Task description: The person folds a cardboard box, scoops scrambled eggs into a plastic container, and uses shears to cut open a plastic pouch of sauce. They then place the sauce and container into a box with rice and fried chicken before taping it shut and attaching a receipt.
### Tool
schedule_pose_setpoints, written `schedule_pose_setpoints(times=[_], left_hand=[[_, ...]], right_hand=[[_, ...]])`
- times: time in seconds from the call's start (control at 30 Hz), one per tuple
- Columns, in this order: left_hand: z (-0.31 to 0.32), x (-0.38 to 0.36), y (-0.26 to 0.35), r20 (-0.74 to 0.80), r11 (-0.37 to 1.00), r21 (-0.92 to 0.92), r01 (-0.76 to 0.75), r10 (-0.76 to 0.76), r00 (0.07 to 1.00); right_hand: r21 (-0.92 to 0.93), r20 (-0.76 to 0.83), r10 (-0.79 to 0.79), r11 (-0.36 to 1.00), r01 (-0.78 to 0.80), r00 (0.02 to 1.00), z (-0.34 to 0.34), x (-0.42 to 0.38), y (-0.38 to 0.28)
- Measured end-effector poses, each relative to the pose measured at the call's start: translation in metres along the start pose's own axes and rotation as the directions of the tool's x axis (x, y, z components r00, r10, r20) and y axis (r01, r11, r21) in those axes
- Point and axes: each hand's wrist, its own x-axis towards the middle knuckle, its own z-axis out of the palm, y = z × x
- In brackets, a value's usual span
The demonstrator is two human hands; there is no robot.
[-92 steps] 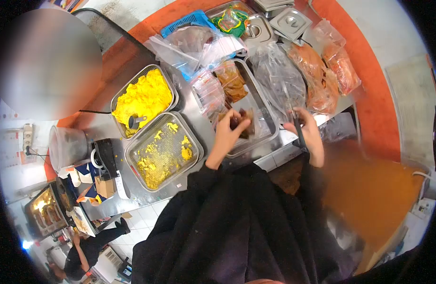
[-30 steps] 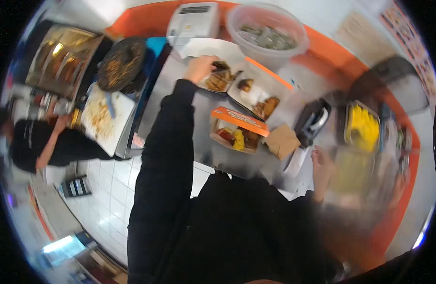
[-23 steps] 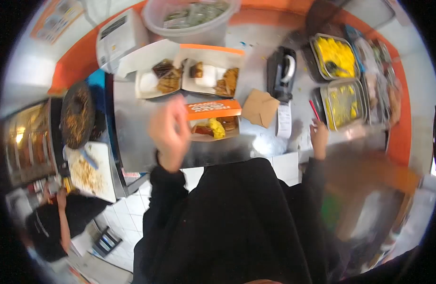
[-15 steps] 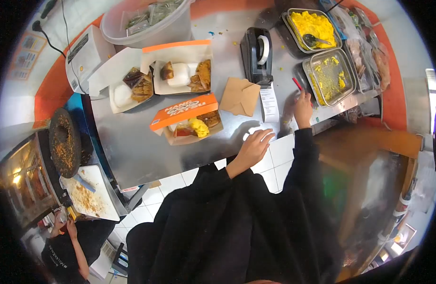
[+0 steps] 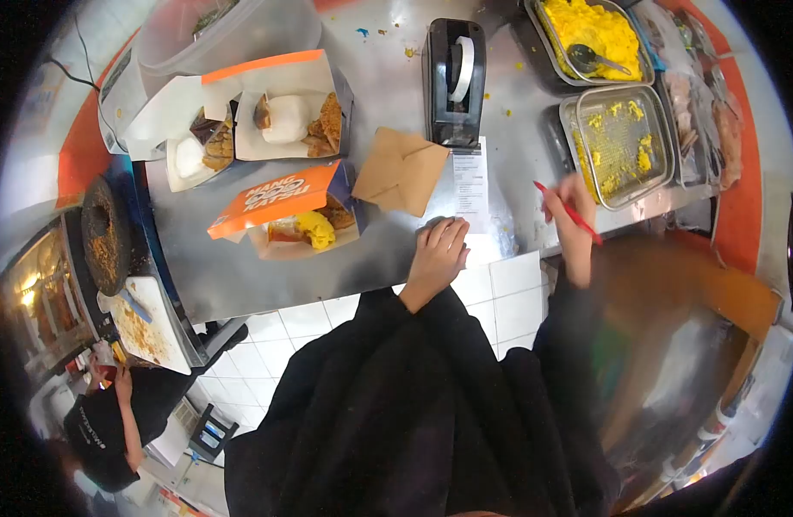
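Envelope [image 5: 402,172] and tape dispenser [image 5: 440,79] crowd the receipt [image 5: 471,191] near the left hand [image 5: 439,258].

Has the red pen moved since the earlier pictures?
Yes: the red pen, in the right hand, has shifted toward the person, relative to the yellow-flecked tray.

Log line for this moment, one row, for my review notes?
right hand: holds red pen | left hand: on counter edge, near receipt | orange-lidded box: lid partly raised, food visible
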Motion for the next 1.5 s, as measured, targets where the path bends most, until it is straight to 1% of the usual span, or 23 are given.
schedule_pose_setpoints(times=[0.03,0.1,0.2,0.27,0.33,0.43,0.47,0.5,0.57,0.63,0.7,0.83,0.87,1.03,1.1,1.13,1.23,1.27,1.3,1.37,1.4,1.43,1.5], left_hand=[[0.0,-0.001,-0.001,0.018,1.0,0.006,0.006,-0.006,1.0],[0.003,0.001,-0.005,0.027,1.0,0.016,0.017,-0.018,0.999],[0.0,0.0,-0.003,0.013,0.998,-0.047,0.035,-0.035,0.999],[0.001,0.001,-0.003,0.013,0.997,-0.056,0.046,-0.045,0.999],[0.003,0.001,-0.004,0.013,0.997,-0.066,0.05,-0.05,0.999],[0.008,-0.001,-0.005,0.0,0.998,-0.035,0.051,-0.051,0.999],[0.009,-0.003,-0.006,0.0,0.999,-0.008,0.046,-0.046,0.999],[0.008,-0.002,-0.007,-0.003,0.999,0.02,0.038,-0.038,0.999],[0.006,0.0,-0.005,-0.006,0.999,0.007,0.042,-0.042,0.999],[0.007,-0.002,-0.004,-0.009,0.999,-0.012,0.05,-0.05,0.999],[0.01,-0.004,-0.005,-0.017,0.998,-0.014,0.064,-0.064,0.998],[0.007,-0.001,-0.004,-0.043,0.998,-0.024,0.054,-0.055,0.998],[0.006,-0.001,-0.004,-0.048,0.998,-0.031,0.048,-0.05,0.998],[0.007,-0.003,-0.005,-0.053,0.998,-0.046,0.052,-0.055,0.997],[0.006,-0.003,-0.006,-0.063,0.999,-0.03,0.029,-0.03,0.998],[0.006,-0.003,-0.007,-0.065,0.999,-0.029,0.032,-0.034,0.997],[0.008,-0.006,-0.008,-0.062,1.0,0.007,0.004,-0.003,0.998],[0.009,-0.007,-0.009,-0.06,1.0,0.008,0.002,-0.002,0.998],[0.01,-0.007,-0.01,-0.059,1.0,0.01,0.0,0.0,0.998],[0.008,-0.006,-0.009,-0.059,1.0,0.007,-0.002,0.002,0.998],[0.006,-0.004,-0.008,-0.059,1.0,0.002,-0.007,0.007,0.998],[0.004,-0.004,-0.008,-0.065,1.0,0.004,-0.007,0.007,0.998],[0.001,-0.003,-0.007,-0.058,0.997,-0.076,0.007,-0.011,0.998]], right_hand=[[0.391,0.029,0.035,0.919,-0.043,0.999,0.0,-0.007,-0.001],[0.745,0.088,0.164,0.644,-0.174,0.983,0.03,-0.019,0.009],[0.862,0.091,0.113,0.489,-0.135,0.989,0.088,-0.02,0.014],[0.673,0.002,0.035,0.739,-0.027,0.999,0.106,-0.025,0.034],[0.352,-0.095,-0.014,0.935,0.047,0.995,0.11,-0.033,0.035],[0.286,-0.171,0.038,0.958,0.012,0.985,0.114,-0.042,0.032],[0.229,-0.157,-0.11,0.963,0.145,0.981,0.117,-0.039,0.036],[0.23,-0.157,-0.108,0.963,0.142,0.982,0.119,-0.037,0.036],[0.033,-0.212,-0.191,0.979,0.203,0.958,0.116,-0.035,0.03],[0.058,-0.28,-0.108,0.99,0.129,0.954,0.118,-0.034,0.025],[0.058,-0.074,-0.27,0.96,0.274,0.96,0.117,-0.036,0.025],[0.09,-0.143,-0.207,0.971,0.221,0.968,0.116,-0.039,0.029],[0.089,-0.174,-0.26,0.956,0.278,0.95,0.116,-0.038,0.033],[0.05,-0.088,-0.277,0.958,0.282,0.957,0.116,-0.039,0.026],[0.063,-0.178,-0.138,0.987,0.151,0.974,0.116,-0.04,0.024],[0.06,-0.132,-0.271,0.958,0.281,0.953,0.117,-0.04,0.03],[0.068,-0.173,-0.144,0.985,0.158,0.974,0.116,-0.041,0.023],[0.062,-0.157,-0.273,0.956,0.286,0.949,0.117,-0.042,0.035],[0.064,-0.155,-0.279,0.954,0.291,0.948,0.117,-0.04,0.034],[0.031,-0.207,-0.229,0.97,0.24,0.951,0.116,-0.04,0.029],[0.075,-0.325,-0.193,0.971,0.229,0.926,0.122,-0.041,0.042],[0.231,-0.389,-0.054,0.96,0.155,0.92,0.122,-0.043,0.044],[0.48,-0.325,0.143,0.876,0.033,0.935,0.116,-0.042,0.043]])
